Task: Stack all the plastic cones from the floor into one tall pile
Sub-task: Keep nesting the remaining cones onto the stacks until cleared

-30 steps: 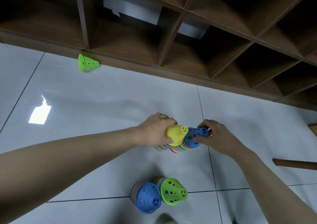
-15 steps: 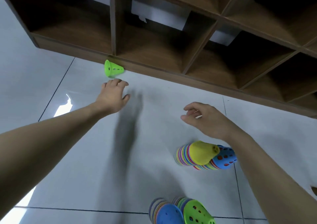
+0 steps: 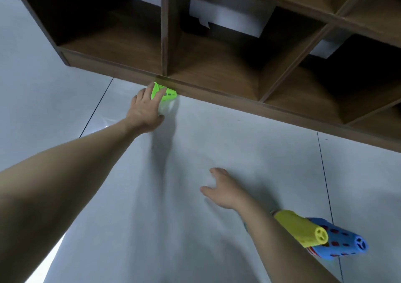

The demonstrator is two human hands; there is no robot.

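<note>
Your left hand (image 3: 145, 108) had its fingers (image 3: 161, 94) curled on the green cone (image 3: 166, 93), lying against the shelf (image 3: 217, 91) base. Your right hand (image 3: 223, 191) lay open, near the shelf-side of the yellow-topped stack (image 3: 301, 228).

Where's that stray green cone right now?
The green cone lies on its side at upper left, against the wooden shelf's base, with the left hand closing on it.

One view only: head cam, wide-angle, so we look fwd and steeply down onto the floor (image 3: 195, 152). Wooden shelf unit (image 3: 217, 70) fills upper frame, close. Our forearms enter from lower left and lower right. No 2nd view, no overlap.
</note>
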